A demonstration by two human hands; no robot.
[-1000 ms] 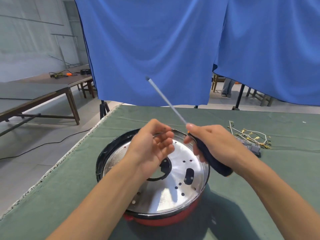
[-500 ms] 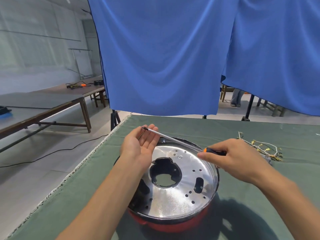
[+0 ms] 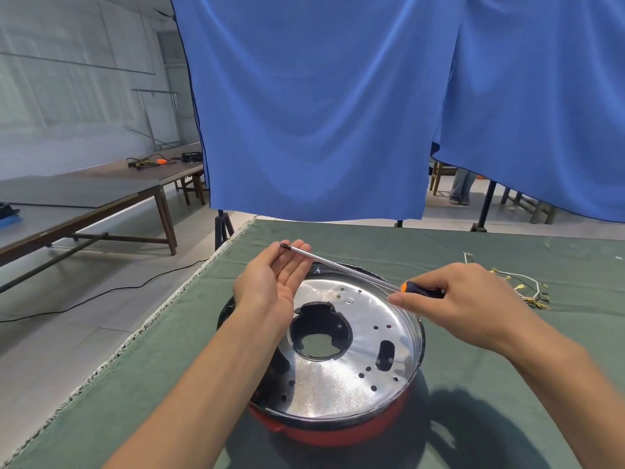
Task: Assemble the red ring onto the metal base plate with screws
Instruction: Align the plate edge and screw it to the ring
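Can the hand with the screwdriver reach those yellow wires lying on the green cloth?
Probably yes. The right hand is near the wires with only bare cloth between, but its grip is already full with the screwdriver.

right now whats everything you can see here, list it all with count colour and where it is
metal base plate: one, silver, centre of the table, sitting in the red ring
red ring: one, red, under the plate, near edge showing
screwdriver: one, steel shaft with orange and black handle, held over the plate's far rim
wire bundle: one, white and yellow, on the cloth at right
table cloth: one, green, covers the work table
curtain: blue, hanging behind the table
side tables: brown, far left
left hand: palm up, fingers straight, screwdriver tip over the fingertips
right hand: grips the screwdriver handle
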